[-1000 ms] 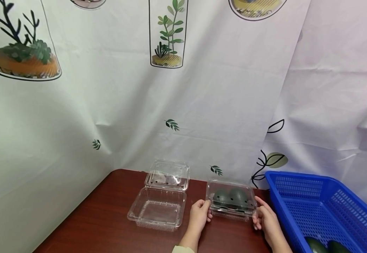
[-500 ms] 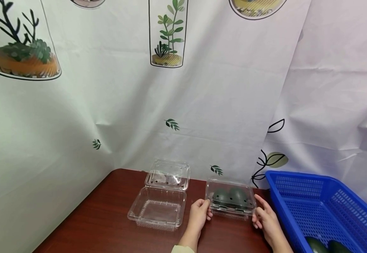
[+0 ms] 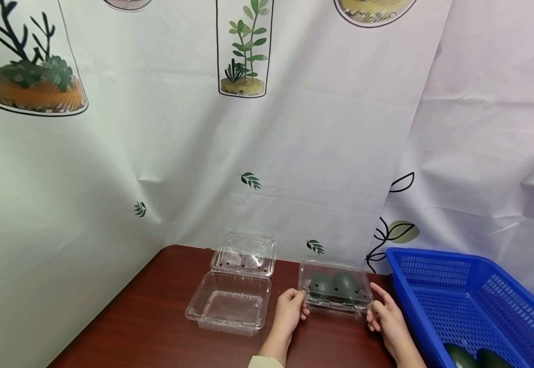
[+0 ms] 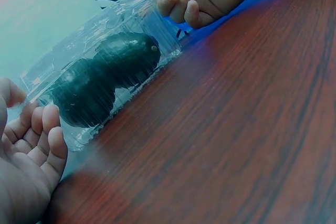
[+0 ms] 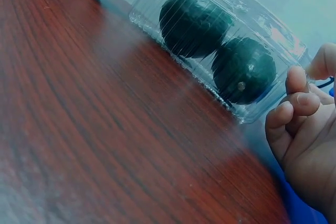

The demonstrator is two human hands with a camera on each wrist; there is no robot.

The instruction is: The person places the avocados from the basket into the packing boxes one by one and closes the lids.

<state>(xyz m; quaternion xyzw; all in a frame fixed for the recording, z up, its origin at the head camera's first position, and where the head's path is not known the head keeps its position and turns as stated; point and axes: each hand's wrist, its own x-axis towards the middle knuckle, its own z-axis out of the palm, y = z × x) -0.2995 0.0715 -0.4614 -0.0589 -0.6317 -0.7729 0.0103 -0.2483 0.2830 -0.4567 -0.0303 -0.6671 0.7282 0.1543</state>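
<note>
A lidded clear plastic clamshell container (image 3: 335,289) stands on the table in front of both hands, its lid down. Two dark green avocados (image 4: 84,93) lie side by side inside it and show through its ribbed wall. My left hand (image 3: 291,310) pinches its front left corner between thumb and fingers, the lower fingers curled. At the front right corner, my right hand (image 3: 388,319) pinches the rim, with the index finger stretched along the side and the other fingers curled. In the right wrist view the right fingertips (image 5: 298,80) meet the container's edge.
Left of it on the dark red wooden table (image 3: 142,317), a second clamshell container (image 3: 234,301) stands with its lid folded back. At right is a blue plastic basket (image 3: 460,286) with more avocados (image 3: 462,355) near its front. A patterned cloth (image 3: 193,153) hangs behind.
The right index finger has straightened and moved slightly up along the container's side. The left hand keeps its grip at the corner, and the container stays in place.
</note>
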